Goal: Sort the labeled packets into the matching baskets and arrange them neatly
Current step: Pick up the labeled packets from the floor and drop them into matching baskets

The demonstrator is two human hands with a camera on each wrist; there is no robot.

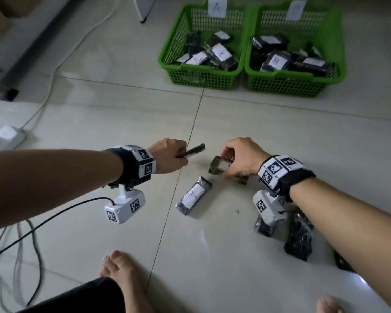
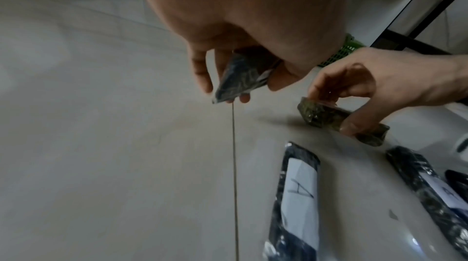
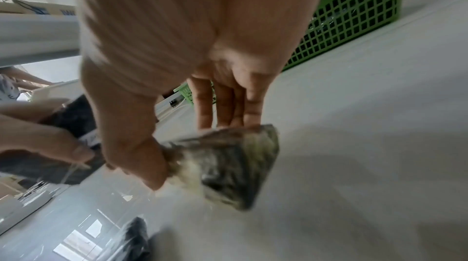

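Note:
My left hand (image 1: 169, 155) grips a dark packet (image 1: 193, 150) edge-on above the tiled floor; the left wrist view shows the same dark packet (image 2: 240, 79) pinched between thumb and fingers. Just to its right, my right hand (image 1: 239, 159) holds a greenish-brown packet (image 1: 220, 169) by its edges, one end tilted up off the floor; the greenish-brown packet (image 3: 228, 163) looks blurred in the right wrist view. A packet labeled A (image 1: 194, 195) lies flat between my arms. Two green baskets stand far ahead, basket A (image 1: 201, 75) and basket B (image 1: 291, 83), each holding several packets.
More dark packets (image 1: 299, 236) lie on the floor under my right forearm. Black and white cables (image 1: 20, 236) trail at the left, near a white power strip (image 1: 5, 137). My bare feet (image 1: 120, 274) are at the bottom edge. A metal frame leg (image 1: 11, 93) stands at the far left.

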